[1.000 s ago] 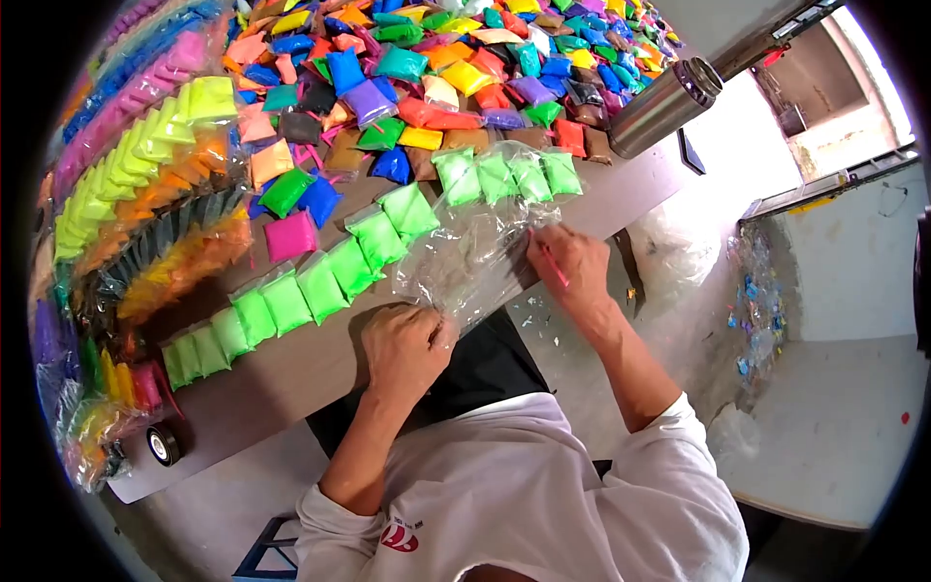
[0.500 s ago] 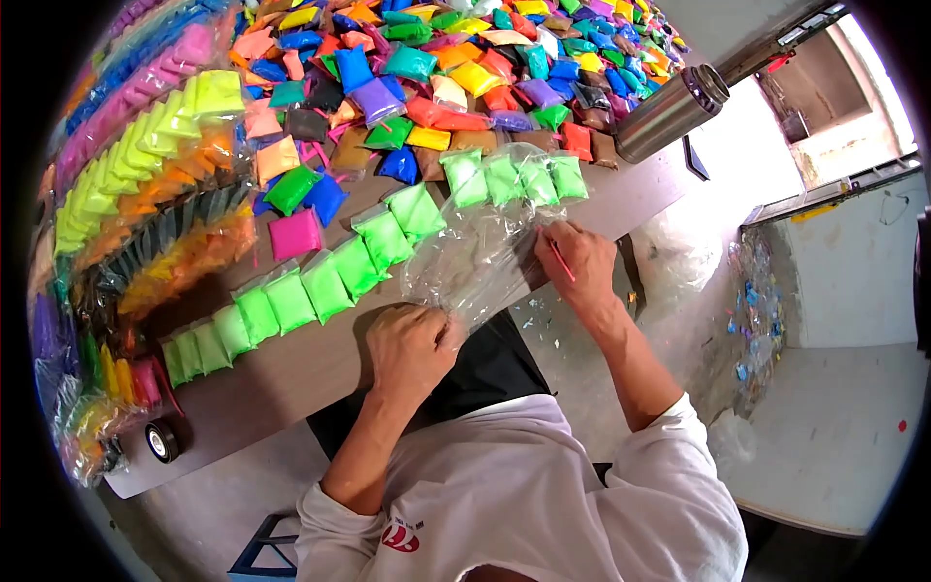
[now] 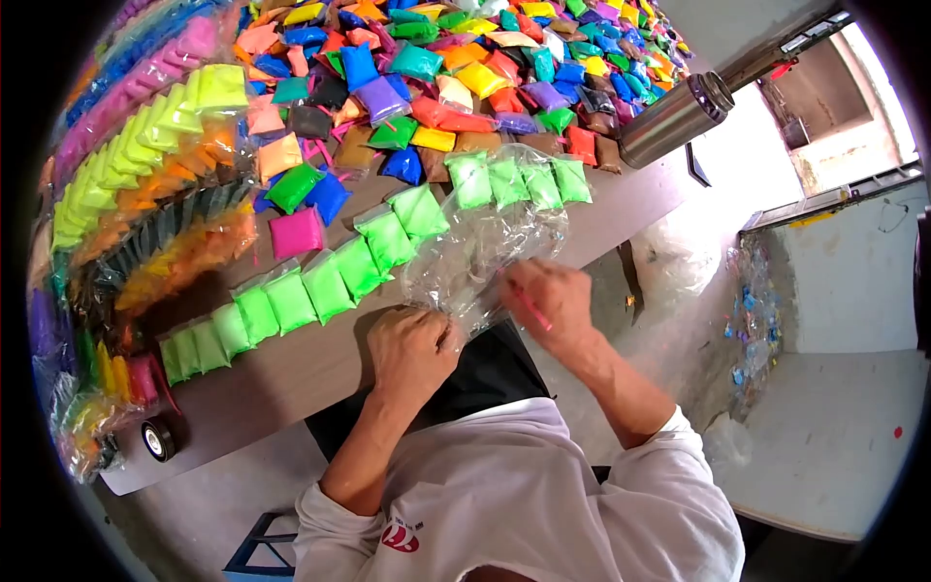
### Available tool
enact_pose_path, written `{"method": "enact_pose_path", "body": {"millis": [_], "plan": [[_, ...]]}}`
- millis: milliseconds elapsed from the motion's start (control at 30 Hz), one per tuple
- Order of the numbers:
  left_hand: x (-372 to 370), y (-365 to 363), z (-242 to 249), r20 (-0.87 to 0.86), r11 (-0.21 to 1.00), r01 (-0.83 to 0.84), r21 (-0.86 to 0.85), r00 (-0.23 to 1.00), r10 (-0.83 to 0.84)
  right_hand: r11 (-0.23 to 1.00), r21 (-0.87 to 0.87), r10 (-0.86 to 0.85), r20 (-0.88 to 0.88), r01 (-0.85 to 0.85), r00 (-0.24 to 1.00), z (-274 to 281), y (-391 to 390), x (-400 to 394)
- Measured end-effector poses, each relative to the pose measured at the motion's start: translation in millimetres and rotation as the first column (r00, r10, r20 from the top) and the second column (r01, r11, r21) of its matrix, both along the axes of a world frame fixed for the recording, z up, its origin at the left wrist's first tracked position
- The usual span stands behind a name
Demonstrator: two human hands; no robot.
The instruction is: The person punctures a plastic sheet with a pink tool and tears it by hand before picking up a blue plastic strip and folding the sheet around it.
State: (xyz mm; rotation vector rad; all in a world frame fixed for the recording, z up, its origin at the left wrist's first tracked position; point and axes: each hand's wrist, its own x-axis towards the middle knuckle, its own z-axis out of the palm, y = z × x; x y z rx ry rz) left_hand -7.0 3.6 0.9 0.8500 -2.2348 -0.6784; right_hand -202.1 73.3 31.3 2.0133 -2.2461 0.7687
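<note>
My left hand (image 3: 412,344) is closed on the near edge of clear plastic packaging (image 3: 461,257) by the table's front edge. My right hand (image 3: 548,301), a little blurred, is closed around a thin pink stick (image 3: 531,308) at the right side of that plastic. Whether it also pinches the film I cannot make out. A slanting row of light green packets (image 3: 330,286) runs from the lower left up to the plastic. Several more green packets (image 3: 506,181) lie just beyond it.
A heap of coloured packets (image 3: 465,78) covers the back of the table (image 3: 252,398). Stacked strips of packets (image 3: 145,145) line the left. A metal flask (image 3: 674,118) lies at the back right, a tape roll (image 3: 158,440) at the lower left.
My right hand has moved left and toward my body, nearer my left hand, with the pink stick. The plastic has crumpled together. My left hand has stayed in place.
</note>
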Motion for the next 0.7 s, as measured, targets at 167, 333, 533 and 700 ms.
{"method": "enact_pose_path", "body": {"millis": [167,333,533,700], "plan": [[2,1,3,-0.019,1.000,0.000,0.006,1.000,0.000,0.981,0.075,-0.180,-0.016,0.181,0.983,-13,-9,-23],[1,0,1,0.011,1.000,-0.007,-0.002,1.000,0.007,1.000,0.000,-0.012,-0.017,0.012,1.000,-9,0,8],[2,0,2,0.024,1.000,0.012,-0.009,1.000,-0.012,0.991,-0.008,-0.132,-0.017,0.132,0.991,-3,-1,-5],[2,0,4,0.035,1.000,0.009,-0.002,0.999,-0.009,0.995,0.040,-0.092,-0.040,0.093,0.995,-21,1,-14]]}}
